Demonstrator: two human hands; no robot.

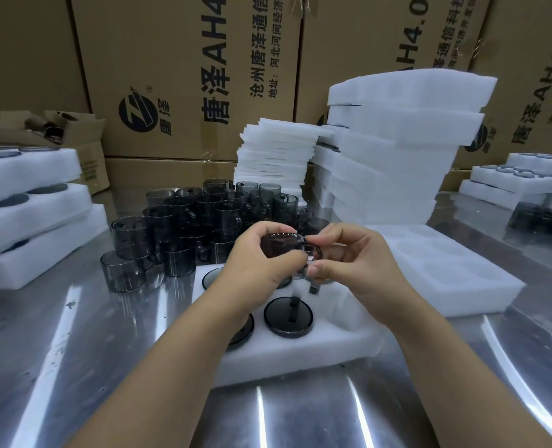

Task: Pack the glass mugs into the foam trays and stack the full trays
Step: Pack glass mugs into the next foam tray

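Observation:
A smoky grey glass mug (281,244) is held above a white foam tray (300,350) in the middle of the steel table. My left hand (261,263) grips the mug's body. My right hand (352,257) pinches its handle side. Several mugs sit in the tray's round holes, one of them (288,315) in plain view. Behind the tray stands a cluster of several loose mugs (184,227).
An empty foam tray (455,276) lies to the right. Tall piles of foam trays (397,150) and foam sheets (274,156) rise behind. Filled trays are stacked at the left (25,202) and far right (520,182). Cardboard boxes (187,76) line the back.

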